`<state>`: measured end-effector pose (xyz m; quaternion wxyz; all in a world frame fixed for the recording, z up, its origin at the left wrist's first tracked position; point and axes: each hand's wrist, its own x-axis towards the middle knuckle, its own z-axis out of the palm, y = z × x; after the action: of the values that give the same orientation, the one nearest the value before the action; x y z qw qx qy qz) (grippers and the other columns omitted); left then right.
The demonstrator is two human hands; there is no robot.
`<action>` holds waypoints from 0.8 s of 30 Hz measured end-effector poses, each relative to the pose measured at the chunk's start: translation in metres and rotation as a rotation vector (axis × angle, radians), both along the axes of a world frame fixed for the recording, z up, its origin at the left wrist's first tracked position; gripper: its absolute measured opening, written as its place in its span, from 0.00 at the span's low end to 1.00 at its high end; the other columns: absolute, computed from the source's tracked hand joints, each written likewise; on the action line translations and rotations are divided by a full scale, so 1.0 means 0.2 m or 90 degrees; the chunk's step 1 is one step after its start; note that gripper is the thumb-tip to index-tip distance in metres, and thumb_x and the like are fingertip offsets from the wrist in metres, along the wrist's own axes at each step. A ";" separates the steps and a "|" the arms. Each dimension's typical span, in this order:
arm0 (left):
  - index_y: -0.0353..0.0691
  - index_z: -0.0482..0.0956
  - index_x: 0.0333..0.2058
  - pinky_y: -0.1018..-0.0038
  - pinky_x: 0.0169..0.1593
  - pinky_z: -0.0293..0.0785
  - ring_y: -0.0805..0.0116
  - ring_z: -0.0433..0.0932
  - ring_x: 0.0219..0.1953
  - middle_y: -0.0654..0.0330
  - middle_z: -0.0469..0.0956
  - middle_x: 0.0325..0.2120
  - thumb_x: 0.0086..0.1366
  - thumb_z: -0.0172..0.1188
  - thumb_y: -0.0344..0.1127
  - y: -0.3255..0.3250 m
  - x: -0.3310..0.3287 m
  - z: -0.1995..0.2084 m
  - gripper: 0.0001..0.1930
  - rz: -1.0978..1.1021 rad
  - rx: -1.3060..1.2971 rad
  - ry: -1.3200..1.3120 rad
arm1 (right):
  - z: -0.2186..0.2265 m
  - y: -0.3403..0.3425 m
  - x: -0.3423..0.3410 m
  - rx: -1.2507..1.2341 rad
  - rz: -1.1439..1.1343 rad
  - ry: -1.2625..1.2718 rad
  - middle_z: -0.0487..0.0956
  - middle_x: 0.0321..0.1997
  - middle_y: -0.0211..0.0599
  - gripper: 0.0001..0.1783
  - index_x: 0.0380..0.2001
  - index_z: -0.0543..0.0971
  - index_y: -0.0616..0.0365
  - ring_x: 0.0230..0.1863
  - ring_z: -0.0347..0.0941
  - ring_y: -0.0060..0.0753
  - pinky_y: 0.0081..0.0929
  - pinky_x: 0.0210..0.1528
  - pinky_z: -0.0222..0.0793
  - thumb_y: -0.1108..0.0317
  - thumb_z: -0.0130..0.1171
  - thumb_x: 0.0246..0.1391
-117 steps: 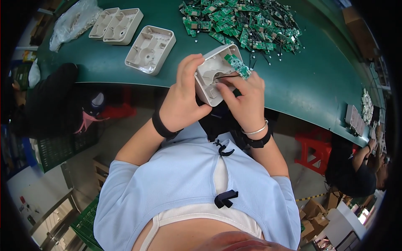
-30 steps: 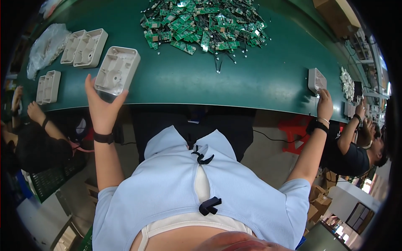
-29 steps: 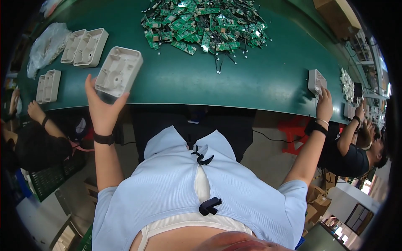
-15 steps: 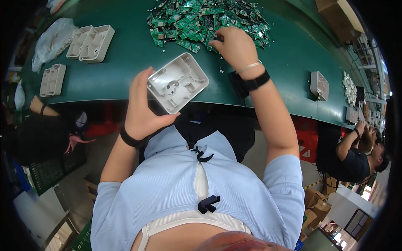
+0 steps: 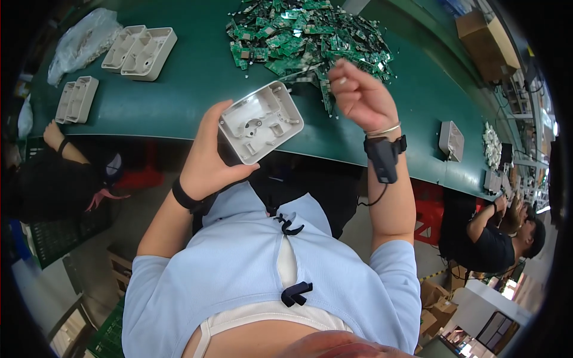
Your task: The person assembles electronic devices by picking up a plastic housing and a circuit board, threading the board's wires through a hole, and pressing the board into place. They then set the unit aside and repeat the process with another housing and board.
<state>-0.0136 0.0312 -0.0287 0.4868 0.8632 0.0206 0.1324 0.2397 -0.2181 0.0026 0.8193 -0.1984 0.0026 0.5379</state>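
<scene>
My right hand (image 5: 358, 95) has lifted off the heap of green circuit boards (image 5: 310, 36), fingers curled together; what it pinches, I cannot tell. The green worktop (image 5: 197, 83) curves away. My left hand (image 5: 209, 161) grips the grey plastic housing (image 5: 261, 122) at its near edge.

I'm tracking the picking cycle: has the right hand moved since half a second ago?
Yes. The right hand has pulled back from the heap of green circuit boards toward the person, fingers closed; whether they hold anything cannot be told.
</scene>
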 end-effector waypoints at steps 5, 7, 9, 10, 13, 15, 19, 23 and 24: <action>0.35 0.59 0.71 0.59 0.74 0.59 0.52 0.67 0.70 0.47 0.67 0.67 0.44 0.83 0.38 -0.03 0.00 -0.01 0.57 0.043 -0.102 -0.010 | 0.10 0.03 -0.01 0.222 -0.108 0.119 0.71 0.42 0.32 0.09 0.49 0.74 0.67 0.33 0.68 0.18 0.17 0.33 0.69 0.71 0.50 0.76; 0.34 0.58 0.71 0.60 0.73 0.59 0.52 0.67 0.70 0.47 0.67 0.67 0.44 0.83 0.38 -0.02 0.00 -0.01 0.58 0.043 -0.086 -0.005 | 0.12 0.05 0.03 0.241 -0.137 0.117 0.71 0.42 0.33 0.08 0.49 0.74 0.67 0.33 0.69 0.19 0.18 0.34 0.70 0.73 0.50 0.75; 0.34 0.57 0.72 0.60 0.73 0.60 0.53 0.67 0.70 0.47 0.67 0.66 0.44 0.83 0.37 -0.02 -0.01 -0.01 0.58 0.046 -0.055 0.004 | 0.12 0.06 0.09 0.276 -0.193 0.113 0.71 0.41 0.34 0.08 0.50 0.74 0.68 0.34 0.70 0.22 0.19 0.36 0.71 0.75 0.50 0.74; 0.34 0.57 0.72 0.60 0.73 0.60 0.53 0.67 0.70 0.47 0.67 0.66 0.44 0.83 0.37 -0.01 -0.02 -0.02 0.58 0.048 -0.056 0.003 | 0.12 0.06 0.13 0.275 -0.191 0.113 0.71 0.41 0.34 0.08 0.50 0.74 0.68 0.34 0.70 0.22 0.19 0.36 0.71 0.75 0.50 0.74; 0.35 0.56 0.73 0.61 0.72 0.61 0.54 0.68 0.69 0.48 0.68 0.66 0.44 0.83 0.37 0.01 -0.04 -0.02 0.59 0.019 -0.035 0.002 | 0.15 0.11 0.22 0.133 -0.077 0.314 0.71 0.41 0.35 0.07 0.49 0.75 0.68 0.36 0.73 0.26 0.22 0.38 0.73 0.79 0.51 0.71; 0.36 0.56 0.73 0.61 0.72 0.61 0.54 0.69 0.68 0.48 0.68 0.66 0.44 0.83 0.37 0.01 -0.04 -0.03 0.59 0.024 -0.026 -0.003 | 0.18 0.10 0.25 0.135 -0.156 0.232 0.71 0.42 0.36 0.07 0.48 0.75 0.68 0.37 0.73 0.27 0.23 0.39 0.74 0.79 0.51 0.71; 0.36 0.57 0.72 0.61 0.71 0.63 0.54 0.70 0.67 0.48 0.68 0.65 0.44 0.83 0.37 0.02 -0.05 -0.03 0.58 0.028 -0.036 -0.012 | 0.22 0.07 0.26 0.221 -0.213 0.115 0.73 0.44 0.39 0.06 0.46 0.75 0.69 0.39 0.76 0.32 0.27 0.43 0.77 0.80 0.52 0.69; 0.35 0.58 0.71 0.61 0.69 0.65 0.52 0.70 0.66 0.46 0.68 0.64 0.44 0.84 0.36 0.01 -0.05 -0.02 0.57 0.026 -0.078 -0.003 | 0.22 0.05 0.22 0.336 -0.068 0.153 0.75 0.46 0.42 0.05 0.45 0.75 0.69 0.42 0.79 0.35 0.30 0.44 0.80 0.79 0.53 0.69; 0.35 0.58 0.71 0.61 0.69 0.65 0.52 0.70 0.66 0.46 0.67 0.64 0.44 0.83 0.36 0.01 -0.04 -0.02 0.57 0.030 -0.066 -0.006 | 0.22 0.05 0.20 0.292 -0.131 0.092 0.76 0.47 0.42 0.05 0.46 0.75 0.68 0.43 0.80 0.35 0.29 0.44 0.80 0.79 0.53 0.69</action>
<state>-0.0223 0.0330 -0.0333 0.5275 0.8355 0.0457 0.1468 0.2797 -0.2081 0.0475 0.8911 0.0331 -0.0405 0.4508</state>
